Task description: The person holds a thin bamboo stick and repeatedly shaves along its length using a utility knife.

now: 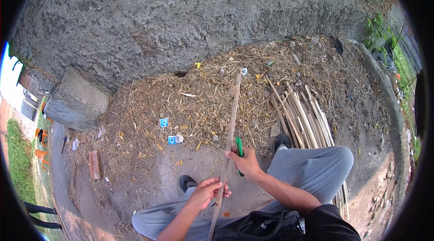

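A long, thin bamboo strip (232,123) runs up from my lap, tilted slightly to the right, its far end over the dry litter. Around its lower part my left hand (207,194) is closed, fingers pinching the strip. Higher up, my right hand (246,163) grips a green utility knife (239,145), the thumb and fingertip resting against the strip's edge. Most of the knife's middle is hidden by the fingers, and I cannot make out its blade. Right of my hands, a bundle of split bamboo strips (308,121) lies on the ground beside my bent leg and passes behind the knee.
A rough grey wall (203,10) stands ahead, with a concrete block (74,101) at its left. Straw and leaves cover the ground, with a brick (94,165) and blue packets (164,122). A low curb (389,89) bounds the right. Orange chairs (41,157) and another person's legs (43,216) show far left.
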